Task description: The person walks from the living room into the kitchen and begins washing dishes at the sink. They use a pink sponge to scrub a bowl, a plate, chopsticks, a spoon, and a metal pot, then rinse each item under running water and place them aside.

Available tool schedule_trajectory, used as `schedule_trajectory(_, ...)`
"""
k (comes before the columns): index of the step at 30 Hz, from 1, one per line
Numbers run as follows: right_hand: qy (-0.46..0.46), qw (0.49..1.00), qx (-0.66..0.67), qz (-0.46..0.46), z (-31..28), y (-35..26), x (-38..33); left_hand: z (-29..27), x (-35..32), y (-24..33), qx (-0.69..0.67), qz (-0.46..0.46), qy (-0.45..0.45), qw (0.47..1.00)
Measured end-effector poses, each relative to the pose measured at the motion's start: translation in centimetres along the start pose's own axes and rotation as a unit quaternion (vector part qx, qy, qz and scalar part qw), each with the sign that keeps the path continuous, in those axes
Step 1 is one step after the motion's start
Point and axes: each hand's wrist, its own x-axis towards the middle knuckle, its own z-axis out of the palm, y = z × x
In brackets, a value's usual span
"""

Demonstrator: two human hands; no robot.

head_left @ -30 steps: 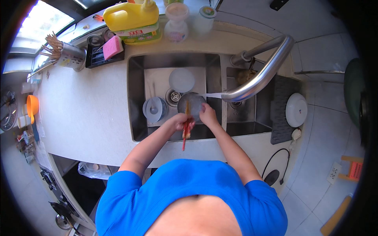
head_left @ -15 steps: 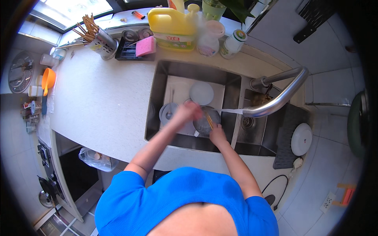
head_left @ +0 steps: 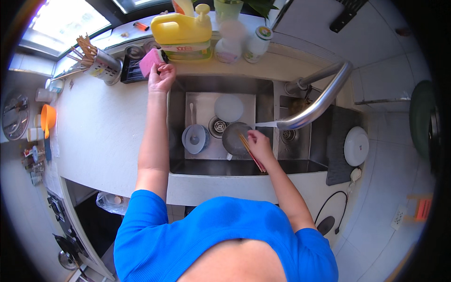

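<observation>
Beneath the outstretched left hand (head_left: 162, 77) runs the pale tabletop (head_left: 103, 131), which could be dripped on if anything wet were carried across it. To the right of that hand, and under the right hand (head_left: 259, 143), the steel sink (head_left: 244, 84) is set, its hard floor a likely cause of chips should a dish be knocked. Beyond the right hand the tap (head_left: 324, 101) is arched, its stream sent into the larger basin close to the fingers, so splashing could be caused if a curved surface were brought under it. Just behind the left hand stands the yellow jug (head_left: 176, 30), which might be nudged by a careless reach; left of that hand sits the black tray (head_left: 130, 73), which could be dragged along if caught. Left of the right hand's fingers lies the grey bowl (head_left: 232, 136), easily tipped by a slip there; farther off are the white plate (head_left: 229, 108) and the stacked bowls (head_left: 197, 140), which could slide on wet steel. At the left hand's curled fingertips the pink sponge (head_left: 151, 62) is touched, though whether it is firmly pinched cannot be told; a loose hold could let it drop. By the right hand a few chopsticks (head_left: 254, 156) are pinched in a slanting bundle, and could be scattered if wet fingers were loosened.
</observation>
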Motion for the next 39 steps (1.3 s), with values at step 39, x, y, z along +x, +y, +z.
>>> schedule_trajectory(39,-0.116,0.800,0.578,0.112,-1.6,-16.5,8.5,9.3,-10.0,-11.1,0.768,0.281,-0.160,0.553)
